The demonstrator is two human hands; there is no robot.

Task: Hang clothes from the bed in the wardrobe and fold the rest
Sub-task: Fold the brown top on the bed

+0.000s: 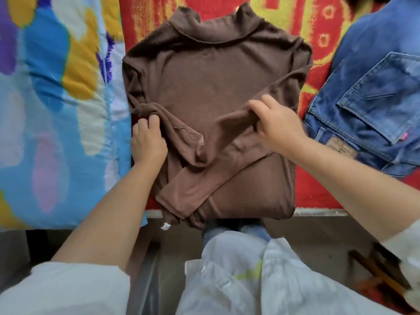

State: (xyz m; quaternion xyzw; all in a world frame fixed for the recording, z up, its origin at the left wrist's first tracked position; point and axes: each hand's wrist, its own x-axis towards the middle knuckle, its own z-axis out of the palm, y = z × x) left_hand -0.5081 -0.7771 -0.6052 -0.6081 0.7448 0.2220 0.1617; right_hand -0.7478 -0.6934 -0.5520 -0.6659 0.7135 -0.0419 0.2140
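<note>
A brown long-sleeved turtleneck top [211,71] lies flat on the bed, collar away from me, hem hanging over the near edge. Both its sleeves are folded in across the body. My left hand [147,139] grips bunched fabric at the top's left side. My right hand [277,123] pinches the right sleeve over the middle of the top. A pair of blue jeans [372,98] lies to the right, back pocket and waistband label up.
A red and yellow patterned blanket [316,185] covers the bed under the clothes. A bright blue, yellow and purple quilt [56,110] lies on the left. The bed's edge [318,211] runs just past the top's hem, with floor and my light trousers below.
</note>
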